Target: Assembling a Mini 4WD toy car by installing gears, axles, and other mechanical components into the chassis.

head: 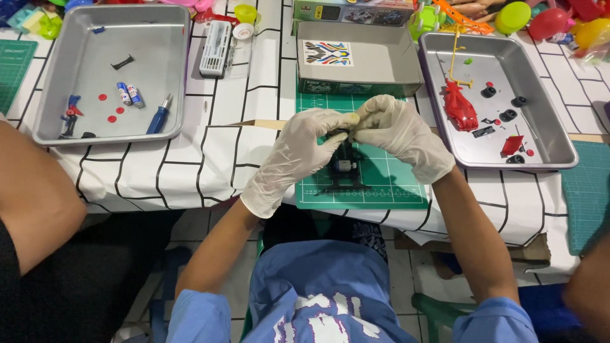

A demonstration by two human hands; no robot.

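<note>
At the far edge of the worktop point(210, 152), near its middle, lies a flat green box point(356, 11) with pictures of small cars on its side. Just in front of it stands an open grey box lid point(359, 60), and inside the lid lies a white rectangular sticker sheet point(328, 53) with coloured stripes. A green cutting mat point(387, 178) lies at the near edge, under the hands.

Both hands wear white gloves. The left hand point(295, 159) and the right hand point(397, 133) meet above the mat, fingertips touching. Their fingers point(346, 119) are pressed together around the top of a black toy car chassis point(344, 166); it hangs below the fingertips, between the two palms, over the mat. What exactly they pinch I cannot tell.

Near the right edge stands a grey tray point(559, 136) with a red car body point(459, 108) and black wheels point(508, 115). Near the far left corner stands a second tray point(44, 121) with a blue screwdriver point(159, 117) and two batteries point(129, 94).
</note>
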